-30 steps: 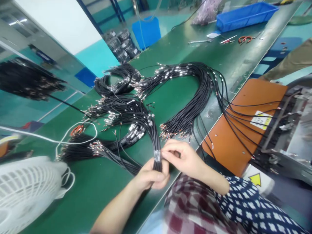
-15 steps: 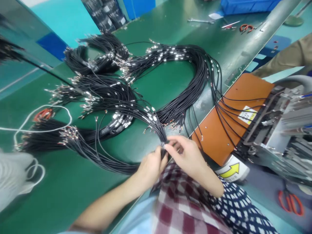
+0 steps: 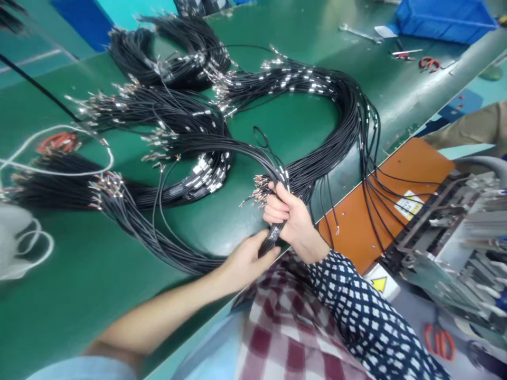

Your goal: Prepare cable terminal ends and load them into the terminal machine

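Note:
A thick bundle of black cables (image 3: 190, 257) curves along the table's front edge and bends up through both hands. My left hand (image 3: 247, 258) is wrapped round it at the bend, thumb on the near side. Just above, my right hand (image 3: 291, 219) has its fingers closed round the same bundle. Between the hands the cables look bound with shiny clear wrap. White markers show where the strands leave my right fist, and the bundle runs back left to stripped ends (image 3: 156, 145). Bare coloured wire ends (image 3: 259, 191) lie beside my right hand.
More cable bundles (image 3: 340, 121) lie looped on the green table (image 3: 253, 142). An orange board (image 3: 412, 158) and a machine (image 3: 455, 237) stand at right, with cables running to them. A blue bin (image 3: 443, 21), a wrench (image 3: 360, 34) and red-handled pliers (image 3: 430, 64) lie at the back. White cord (image 3: 55, 171) is at left.
My right hand has gone from pinching at the bundle with its fingertips to gripping round it, slightly higher. My left hand still holds the bundle. The view has shifted.

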Motion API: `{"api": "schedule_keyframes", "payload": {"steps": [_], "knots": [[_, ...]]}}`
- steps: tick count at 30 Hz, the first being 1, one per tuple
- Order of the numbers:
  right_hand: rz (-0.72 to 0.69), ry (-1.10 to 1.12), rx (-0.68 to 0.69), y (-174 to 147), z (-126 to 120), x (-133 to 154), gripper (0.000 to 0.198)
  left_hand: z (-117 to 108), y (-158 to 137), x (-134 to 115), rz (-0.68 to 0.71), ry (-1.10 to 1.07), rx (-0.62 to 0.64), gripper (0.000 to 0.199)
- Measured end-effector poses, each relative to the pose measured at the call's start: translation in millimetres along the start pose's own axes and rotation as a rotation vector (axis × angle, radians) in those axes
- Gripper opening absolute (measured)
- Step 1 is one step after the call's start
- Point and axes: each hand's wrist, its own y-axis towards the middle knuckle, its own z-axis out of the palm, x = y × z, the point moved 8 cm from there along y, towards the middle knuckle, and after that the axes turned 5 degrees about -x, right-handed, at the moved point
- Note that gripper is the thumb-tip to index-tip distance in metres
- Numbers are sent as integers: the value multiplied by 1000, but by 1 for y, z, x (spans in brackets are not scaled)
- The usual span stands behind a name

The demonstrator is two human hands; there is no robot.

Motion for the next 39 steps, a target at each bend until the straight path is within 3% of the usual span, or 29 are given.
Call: {"api": "schedule_keyframes", "payload": {"steps": [4, 7, 10, 16, 20, 27, 31, 35, 39], "knots": [[3, -51, -9, 1, -13, -2, 40, -2, 2, -5, -30, -323, 10, 23], [-26, -64, -28, 0, -22, -5, 49, -5, 1, -8, -64, -386, 18, 22], [-43, -66, -32, -1, -27, -6, 51, -13, -2, -13, -6, -249, -17, 21], [-80, -6, -72, -8, -13, 5, 38, -38, -17, -44, 328, 186, -301, 15], [-130, 144, -165, -20, 5, 10, 29, -42, -27, -60, 451, 332, -378, 17], [-169, 277, -315, -40, 21, 7, 33, -45, -51, -86, 665, 484, -491, 26], [-187, 344, -364, -39, 17, 4, 29, -45, -56, -87, 748, 486, -538, 27], [-186, 371, -406, -37, 12, -2, 28, -41, -50, -84, 787, 538, -510, 20], [-159, 404, -399, -39, 12, -4, 31, -50, -34, -76, 624, 505, -447, 11]]}}
